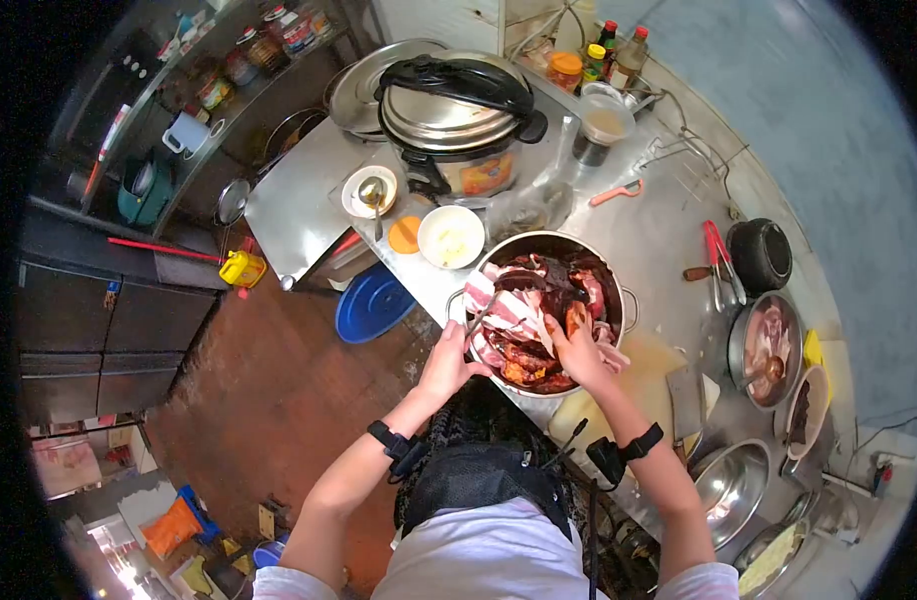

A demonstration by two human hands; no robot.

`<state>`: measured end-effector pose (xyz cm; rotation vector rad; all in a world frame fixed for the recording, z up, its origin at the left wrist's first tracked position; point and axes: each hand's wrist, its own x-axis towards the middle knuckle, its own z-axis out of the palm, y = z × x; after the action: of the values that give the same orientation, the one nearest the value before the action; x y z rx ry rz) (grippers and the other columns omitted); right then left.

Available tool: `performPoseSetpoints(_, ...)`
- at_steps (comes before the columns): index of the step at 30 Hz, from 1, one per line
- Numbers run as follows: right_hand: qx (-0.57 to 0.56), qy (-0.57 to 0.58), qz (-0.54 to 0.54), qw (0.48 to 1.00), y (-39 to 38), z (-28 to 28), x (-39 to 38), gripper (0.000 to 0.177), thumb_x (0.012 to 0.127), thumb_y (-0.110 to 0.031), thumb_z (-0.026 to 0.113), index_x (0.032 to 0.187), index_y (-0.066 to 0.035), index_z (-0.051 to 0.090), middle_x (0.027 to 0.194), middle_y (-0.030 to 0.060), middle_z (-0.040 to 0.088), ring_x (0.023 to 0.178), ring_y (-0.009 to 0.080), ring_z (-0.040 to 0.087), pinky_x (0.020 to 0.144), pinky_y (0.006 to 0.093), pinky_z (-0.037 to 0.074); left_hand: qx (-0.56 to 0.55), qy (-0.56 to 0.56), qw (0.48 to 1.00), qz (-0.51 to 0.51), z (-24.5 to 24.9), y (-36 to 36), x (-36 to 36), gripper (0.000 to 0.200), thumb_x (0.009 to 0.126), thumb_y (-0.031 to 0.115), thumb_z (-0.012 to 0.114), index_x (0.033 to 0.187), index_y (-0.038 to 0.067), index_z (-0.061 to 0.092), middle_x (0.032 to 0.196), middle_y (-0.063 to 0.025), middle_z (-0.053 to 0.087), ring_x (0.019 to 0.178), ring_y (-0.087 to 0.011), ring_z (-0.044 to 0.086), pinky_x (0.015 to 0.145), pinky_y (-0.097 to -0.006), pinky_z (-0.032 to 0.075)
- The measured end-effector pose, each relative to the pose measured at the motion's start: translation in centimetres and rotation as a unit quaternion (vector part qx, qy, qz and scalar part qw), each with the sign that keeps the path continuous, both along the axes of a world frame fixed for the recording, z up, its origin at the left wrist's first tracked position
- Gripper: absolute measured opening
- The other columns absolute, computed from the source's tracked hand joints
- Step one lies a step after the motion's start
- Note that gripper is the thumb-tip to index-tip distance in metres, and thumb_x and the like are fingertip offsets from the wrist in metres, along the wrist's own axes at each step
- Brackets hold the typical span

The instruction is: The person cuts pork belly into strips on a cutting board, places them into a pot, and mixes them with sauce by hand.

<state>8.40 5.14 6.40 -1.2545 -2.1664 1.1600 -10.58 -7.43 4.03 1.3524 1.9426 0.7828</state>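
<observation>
A large metal pot (627, 312) full of raw meat strips (509, 312) stands at the counter's front edge. Dark sauce coats part of the meat. My left hand (447, 362) is at the pot's left rim, its fingers closed round the handle of a utensil that reaches into the meat. Inside the pot on the right, my right hand (576, 345) has its fingers closed on pieces of meat. Just behind the pot are a white bowl (452, 237) with pale chopped bits and a clear plastic bag (539, 210).
A pressure cooker (459, 125) stands at the back. On the right are a cutting board (579, 420), a cleaver (687, 400), red-handled tongs (721, 260), a black pot (760, 254) and metal bowls (729, 490). A blue lid (375, 304) lies low on the left.
</observation>
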Motion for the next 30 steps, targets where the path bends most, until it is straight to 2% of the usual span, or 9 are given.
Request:
performPoseSetpoints(5, 0.108, -0.066, 0.005, 0.992, -3.3, -1.3, 0.6, 0.046, 0.090, -0.027, 0.052, 0.119, 0.008, 0.046, 0.124, 0.0369, 0.034, 0.116, 0.0517, 0.033, 0.099, 0.0499, 0.032, 0.028, 0.031, 0.999, -0.004, -0.1, 0.2, 0.0, 0.057, 0.049, 0.013, 0.086, 0.087, -0.003, 0.045, 0.090, -0.0167, 0.047, 0.085, -0.0371, 0.050, 0.073, -0.0410, 0.044)
performPoseSetpoints(6, 0.212, -0.102, 0.007, 0.972, -4.2, -1.8, 0.5, 0.046, 0.086, -0.020, 0.057, 0.119, 0.009, 0.042, 0.124, 0.0313, 0.035, 0.111, 0.0491, 0.036, 0.097, 0.0505, 0.033, 0.048, 0.024, 0.999, 0.000, -0.3, 0.2, 0.0, 0.058, 0.048, 0.014, 0.086, 0.084, -0.002, 0.044, 0.089, -0.0169, 0.046, 0.085, -0.0372, 0.050, 0.074, -0.0415, 0.044)
performPoseSetpoints(10, 0.104, -0.171, 0.127, 0.972, -5.5, -2.4, 0.2, 0.039, 0.088, -0.021, 0.054, 0.115, 0.006, 0.048, 0.123, 0.0277, 0.037, 0.114, 0.0450, 0.038, 0.094, 0.0476, 0.038, 0.011, 0.027, 1.000, -0.008, -0.4, 0.1, -0.1, 0.057, 0.048, 0.014, 0.086, 0.083, -0.002, 0.044, 0.090, -0.0169, 0.046, 0.085, -0.0370, 0.050, 0.074, -0.0414, 0.044)
performPoseSetpoints(19, 0.134, -0.139, 0.183, 0.964, -3.8, -4.7, -1.6, 0.035, 0.085, -0.016, 0.055, 0.117, -0.002, 0.052, 0.117, 0.0334, 0.042, 0.114, 0.0466, 0.039, 0.096, 0.0471, 0.038, 0.019, 0.042, 0.999, -0.014, 0.1, 0.4, -0.2, 0.058, 0.047, 0.013, 0.086, 0.083, -0.002, 0.044, 0.090, -0.0162, 0.046, 0.083, -0.0370, 0.051, 0.071, -0.0409, 0.045)
performPoseSetpoints(21, 0.105, -0.018, 0.146, 0.983, -2.3, -2.8, -0.4, 0.024, 0.082, -0.013, 0.060, 0.100, 0.002, 0.058, 0.108, 0.0243, 0.053, 0.096, 0.0377, 0.055, 0.085, 0.0387, 0.046, 0.005, 0.025, 1.000, -0.006, 0.2, 0.4, -0.1, 0.058, 0.048, 0.014, 0.086, 0.084, -0.002, 0.044, 0.090, -0.0161, 0.046, 0.084, -0.0367, 0.052, 0.071, -0.0411, 0.045)
performPoseSetpoints(23, 0.023, -0.008, 0.048, 0.999, 0.0, -1.1, 0.1, 0.020, 0.083, -0.012, 0.058, 0.094, 0.004, 0.058, 0.093, 0.0207, 0.059, 0.090, 0.0348, 0.058, 0.078, 0.0374, 0.046, 0.014, 0.018, 1.000, -0.003, 0.0, 0.2, -0.1, 0.058, 0.048, 0.014, 0.086, 0.085, -0.002, 0.044, 0.091, -0.0160, 0.047, 0.084, -0.0366, 0.052, 0.071, -0.0413, 0.045)
performPoseSetpoints(25, 0.092, 0.032, -0.062, 0.993, 2.6, -0.9, -0.6, 0.018, 0.086, -0.012, 0.054, 0.093, 0.004, 0.057, 0.084, 0.0224, 0.059, 0.086, 0.0367, 0.058, 0.076, 0.0375, 0.045, 0.011, 0.026, 0.999, -0.015, 0.6, 0.4, -0.2, 0.058, 0.049, 0.013, 0.086, 0.085, -0.002, 0.044, 0.091, -0.0159, 0.047, 0.083, -0.0365, 0.052, 0.071, -0.0414, 0.045)
performPoseSetpoints(29, 0.028, -0.069, -0.079, 0.994, 10.5, -6.9, -2.3, 0.030, 0.089, -0.019, 0.045, 0.094, 0.008, 0.056, 0.100, 0.0283, 0.057, 0.089, 0.0421, 0.055, 0.079, 0.0444, 0.043, 0.020, 0.019, 1.000, -0.009, 0.1, 0.3, -0.2, 0.058, 0.048, 0.013, 0.086, 0.085, -0.002, 0.044, 0.090, -0.0157, 0.047, 0.084, -0.0360, 0.052, 0.072, -0.0407, 0.045)
performPoseSetpoints(30, -0.055, -0.091, -0.094, 0.990, 12.2, -8.6, -2.8, 0.027, 0.091, -0.016, 0.043, 0.101, 0.005, 0.057, 0.096, 0.0186, 0.063, 0.085, 0.0326, 0.059, 0.079, 0.0387, 0.044, 0.013, 0.012, 1.000, -0.006, 0.3, 0.5, -0.1, 0.059, 0.048, 0.013, 0.086, 0.087, -0.002, 0.044, 0.091, -0.0158, 0.047, 0.085, -0.0359, 0.051, 0.072, -0.0405, 0.044)
